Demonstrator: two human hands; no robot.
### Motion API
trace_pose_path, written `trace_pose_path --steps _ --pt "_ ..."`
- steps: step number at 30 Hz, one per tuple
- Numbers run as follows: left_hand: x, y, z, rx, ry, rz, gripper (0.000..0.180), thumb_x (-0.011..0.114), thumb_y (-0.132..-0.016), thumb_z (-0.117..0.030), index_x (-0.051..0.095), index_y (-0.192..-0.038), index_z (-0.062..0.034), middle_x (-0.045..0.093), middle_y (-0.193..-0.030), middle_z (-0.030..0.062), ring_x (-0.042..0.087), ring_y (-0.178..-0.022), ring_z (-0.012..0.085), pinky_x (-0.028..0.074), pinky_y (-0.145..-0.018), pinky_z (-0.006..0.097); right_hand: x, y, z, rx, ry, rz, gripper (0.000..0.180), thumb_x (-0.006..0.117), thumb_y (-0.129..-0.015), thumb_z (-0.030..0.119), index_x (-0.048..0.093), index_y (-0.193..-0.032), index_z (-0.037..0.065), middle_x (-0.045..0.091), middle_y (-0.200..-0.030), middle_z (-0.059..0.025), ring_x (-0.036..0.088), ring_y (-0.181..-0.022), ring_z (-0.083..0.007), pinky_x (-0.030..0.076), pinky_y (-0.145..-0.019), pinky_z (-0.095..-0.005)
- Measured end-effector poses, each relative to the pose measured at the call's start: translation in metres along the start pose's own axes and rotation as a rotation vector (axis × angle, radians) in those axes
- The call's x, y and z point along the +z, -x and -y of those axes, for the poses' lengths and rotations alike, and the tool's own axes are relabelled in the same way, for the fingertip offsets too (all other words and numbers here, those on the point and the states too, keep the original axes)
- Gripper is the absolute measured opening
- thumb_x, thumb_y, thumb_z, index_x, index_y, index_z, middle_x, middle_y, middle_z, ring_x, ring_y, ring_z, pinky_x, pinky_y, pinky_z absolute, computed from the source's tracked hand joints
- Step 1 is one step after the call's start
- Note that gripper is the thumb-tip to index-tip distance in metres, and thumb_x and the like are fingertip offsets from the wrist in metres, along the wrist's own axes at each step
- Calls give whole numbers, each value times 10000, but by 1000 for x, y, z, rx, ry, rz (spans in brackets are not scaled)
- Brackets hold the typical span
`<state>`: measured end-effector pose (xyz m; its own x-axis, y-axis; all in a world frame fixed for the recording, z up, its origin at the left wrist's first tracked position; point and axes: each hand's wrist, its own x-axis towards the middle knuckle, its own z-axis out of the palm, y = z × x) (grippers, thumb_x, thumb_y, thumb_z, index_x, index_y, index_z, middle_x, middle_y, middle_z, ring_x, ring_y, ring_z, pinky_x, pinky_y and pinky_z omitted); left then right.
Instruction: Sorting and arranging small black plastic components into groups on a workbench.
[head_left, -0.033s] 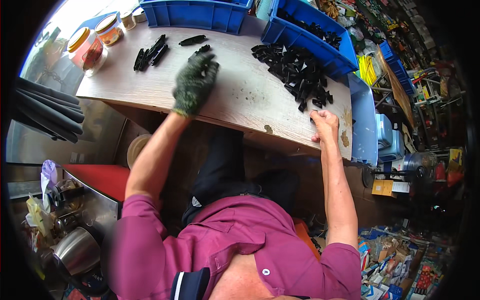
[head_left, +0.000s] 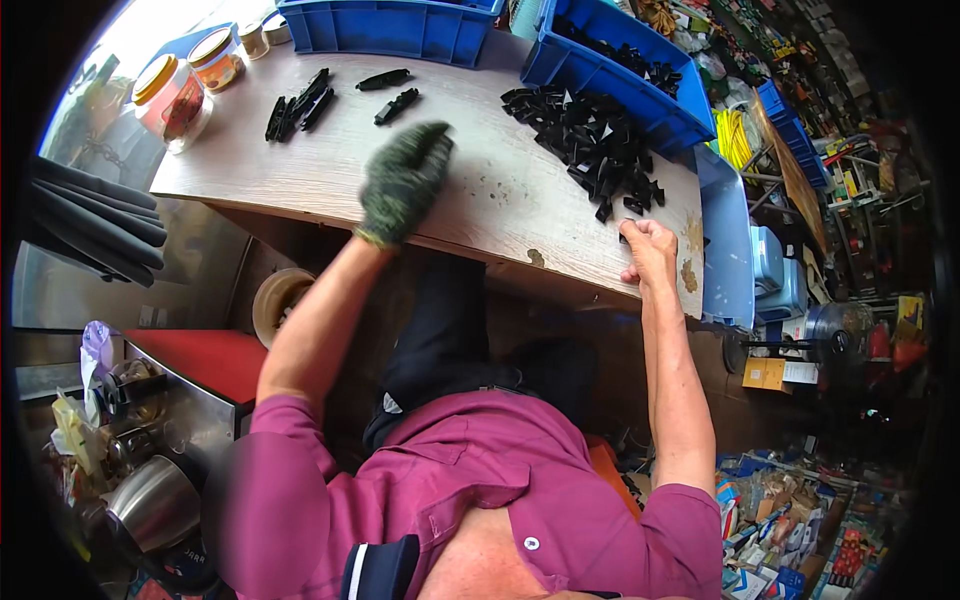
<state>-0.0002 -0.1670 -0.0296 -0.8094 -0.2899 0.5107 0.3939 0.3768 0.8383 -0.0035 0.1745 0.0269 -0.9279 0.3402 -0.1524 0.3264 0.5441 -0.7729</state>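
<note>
Beside the heap of black parts [head_left: 590, 150], the bare right hand [head_left: 650, 250] clenches at the table [head_left: 300, 180] edge, steadying, while the gloved left hand [head_left: 402, 182] (blurred; grip unclear) hovers.

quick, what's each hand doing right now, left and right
left hand: gloved, blurred over the table, nothing visibly held; open or closed cannot be told.
right hand: bare, fingers curled at the table edge by the black parts; contents hidden.

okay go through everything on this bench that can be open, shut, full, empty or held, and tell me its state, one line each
left hand: gloved, blurred, raised over the table, grip unclear
right hand: bare, closed at the table edge, contents hidden
jars: upright, lids on
pile of black parts: loose heap on the table
right blue bin: open, holding black parts
rear blue bin: open, contents hidden
</note>
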Motion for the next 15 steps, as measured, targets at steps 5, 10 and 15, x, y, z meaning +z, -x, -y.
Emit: trace_pose_path --steps 5,10,15 --pt "69 37 -59 -49 348 358 318 612 -928 -151 649 -1225 -42 712 -1022 172 704 -874 246 554 -809 357 11 27 13 -161 -383 423 309 755 -855 254 601 -945 2 507 -559 -4 470 -394 -98 484 -391 -282" --pt "59 11 -73 -442 504 946 374 646 -949 -242 626 -1271 -51 696 -936 64 633 -749 107 535 -621 271 27 40 22 -203 -463 644 284 762 -844 210 592 -928 -1 534 -596 -18 493 -402 -113 536 -440 -304" --pt "50 13 -81 -400 485 1021 337 683 -918 -239 664 -1211 -73 683 -878 22 621 -740 82 518 -623 257 24 41 17 -171 -467 720 249 750 -872 204 589 -847 16 495 -533 -11 515 -390 -135 560 -459 -327"
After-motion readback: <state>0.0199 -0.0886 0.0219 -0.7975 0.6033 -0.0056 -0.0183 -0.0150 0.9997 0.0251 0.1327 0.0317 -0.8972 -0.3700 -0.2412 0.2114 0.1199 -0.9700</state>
